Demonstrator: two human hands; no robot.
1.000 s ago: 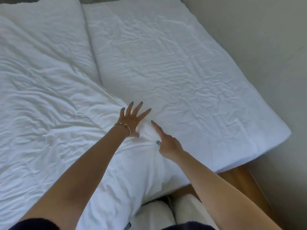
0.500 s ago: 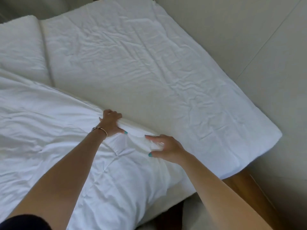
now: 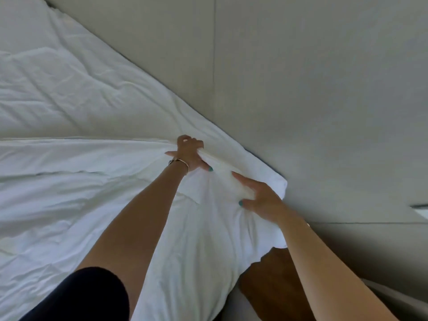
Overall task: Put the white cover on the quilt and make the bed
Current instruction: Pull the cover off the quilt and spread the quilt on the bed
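Pale wall panels flank the bed [image 3: 69, 72], where the left hand [image 3: 190, 154] clenches the covered quilt [image 3: 92, 193] edge, the right hand [image 3: 259, 195] pinches its three-o'clock corner; next, likely, squaring it over the mattress.

No readable text, label or number anywhere.

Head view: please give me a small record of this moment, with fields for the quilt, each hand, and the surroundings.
quilt: white covered quilt spread over the bed, its corner near the wall
left hand: left hand grips the quilt's edge, fingers curled into the fabric
right hand: right hand holds the quilt corner between thumb and fingers
bracelet: thin bracelet on the left wrist
surroundings: pale wall beside the bed; brown wood floor below the corner
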